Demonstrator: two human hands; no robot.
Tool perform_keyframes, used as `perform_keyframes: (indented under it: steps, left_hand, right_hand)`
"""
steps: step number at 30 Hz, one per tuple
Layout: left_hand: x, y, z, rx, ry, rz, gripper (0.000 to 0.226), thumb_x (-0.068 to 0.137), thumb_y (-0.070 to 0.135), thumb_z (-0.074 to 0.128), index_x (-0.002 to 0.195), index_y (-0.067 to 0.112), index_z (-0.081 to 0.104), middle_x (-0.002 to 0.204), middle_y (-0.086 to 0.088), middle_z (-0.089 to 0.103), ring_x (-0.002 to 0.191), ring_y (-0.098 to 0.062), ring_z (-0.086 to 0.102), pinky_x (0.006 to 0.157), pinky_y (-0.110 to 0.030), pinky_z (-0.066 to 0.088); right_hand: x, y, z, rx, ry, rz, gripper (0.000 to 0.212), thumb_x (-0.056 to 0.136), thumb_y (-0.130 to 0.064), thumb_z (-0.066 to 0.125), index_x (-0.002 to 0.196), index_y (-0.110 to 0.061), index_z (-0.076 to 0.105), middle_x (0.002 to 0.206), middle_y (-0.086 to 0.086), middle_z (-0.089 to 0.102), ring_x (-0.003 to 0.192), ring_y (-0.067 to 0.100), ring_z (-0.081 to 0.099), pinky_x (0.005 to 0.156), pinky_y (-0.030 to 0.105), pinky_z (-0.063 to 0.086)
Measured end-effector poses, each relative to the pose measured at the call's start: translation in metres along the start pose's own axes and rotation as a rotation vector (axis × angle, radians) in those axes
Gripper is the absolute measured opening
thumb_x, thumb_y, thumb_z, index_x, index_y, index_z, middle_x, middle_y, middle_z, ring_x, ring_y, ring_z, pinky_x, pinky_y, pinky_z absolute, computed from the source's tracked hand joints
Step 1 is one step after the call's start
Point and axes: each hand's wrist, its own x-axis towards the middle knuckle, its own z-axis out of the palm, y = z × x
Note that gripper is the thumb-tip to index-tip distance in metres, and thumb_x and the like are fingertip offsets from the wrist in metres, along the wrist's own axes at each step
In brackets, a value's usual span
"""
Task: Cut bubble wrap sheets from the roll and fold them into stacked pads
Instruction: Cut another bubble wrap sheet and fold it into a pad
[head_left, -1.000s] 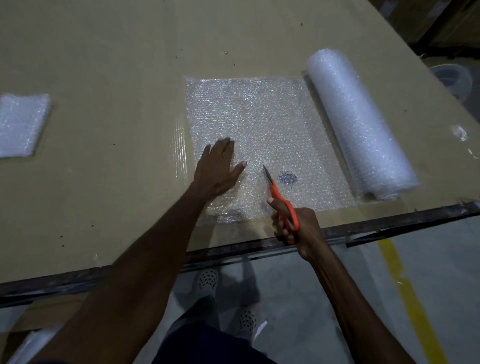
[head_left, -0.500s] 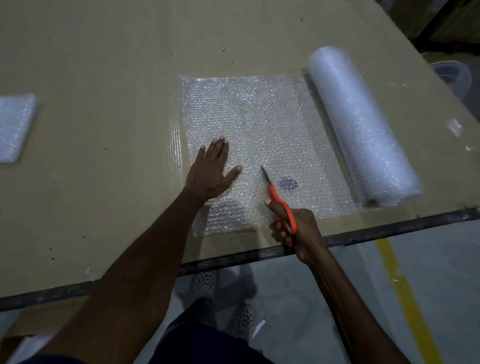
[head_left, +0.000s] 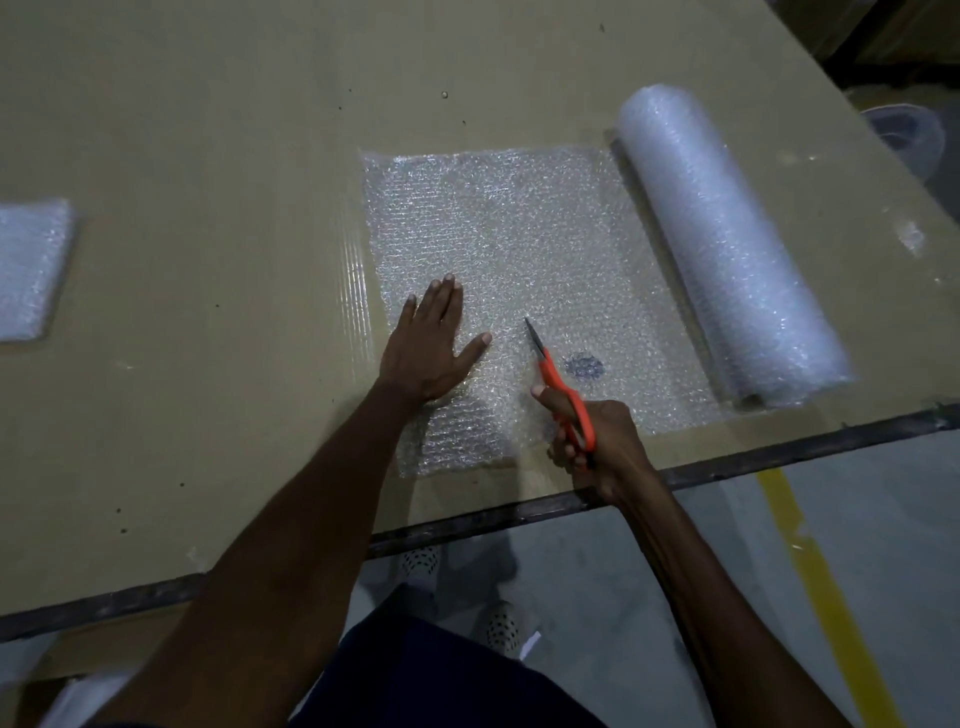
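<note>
Left hand (head_left: 434, 347) flat, fingers straight, pressing down the near-left part of the bubble wrap sheet (head_left: 519, 249); right hand (head_left: 597, 441) curled through the handles of the orange scissors (head_left: 563, 387), blades nearly closed, tip pointing away over the sheet just right of the left thumb; sheet lies unrolled on the table (head_left: 208, 130), still joined to the roll (head_left: 727, 244) at its right; one folded pad (head_left: 28, 265) sits far left on the table.
</note>
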Motion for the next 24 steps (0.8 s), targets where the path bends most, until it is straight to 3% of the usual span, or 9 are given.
perform_keyframes:
  steps: [7,16,20,24]
  left_hand:
    - [0.0,-0.001,0.001,-0.01,-0.001,0.005,0.086,0.1,0.066,0.023,0.159,0.006,0.008,0.167,-0.01,0.001,0.154,-0.021,-0.001,0.125,-0.046,0.003]
    - [0.001,-0.002,0.002,-0.007,-0.015,-0.005,0.089,0.096,0.069,0.018,0.159,0.007,0.006,0.167,-0.009,-0.002,0.154,-0.021,-0.003,0.124,-0.048,0.001]
    - [0.007,-0.003,-0.003,0.108,-0.036,-0.017,0.094,0.093,0.072,0.013,0.159,0.005,0.003,0.167,-0.012,-0.004,0.154,-0.024,-0.006,0.123,-0.051,-0.007]
    - [0.027,-0.015,-0.016,0.113,0.003,0.022,0.092,0.096,0.071,0.015,0.159,0.004,0.004,0.167,-0.013,-0.002,0.154,-0.025,-0.005,0.123,-0.051,-0.006]
  right_hand:
    - [-0.001,-0.002,0.0,0.015,-0.007,0.019,0.041,0.076,-0.035,0.089,0.062,-0.009,0.061,0.055,0.009,0.05,0.038,0.014,0.041,0.038,0.018,0.025]
    - [0.005,-0.009,0.008,-0.034,0.054,0.002,0.044,0.071,-0.038,0.092,0.082,-0.002,0.07,0.055,0.009,0.054,0.037,0.014,0.042,0.04,0.019,0.028]
    - [0.004,-0.013,0.013,-0.026,0.087,0.002,0.039,0.075,-0.035,0.09,0.076,-0.003,0.067,0.055,0.008,0.053,0.037,0.013,0.041,0.037,0.019,0.03]
    - [0.006,-0.015,0.016,-0.029,0.096,0.002,0.038,0.075,-0.031,0.089,0.069,-0.005,0.063,0.049,0.006,0.051,0.034,0.012,0.039,0.036,0.018,0.028]
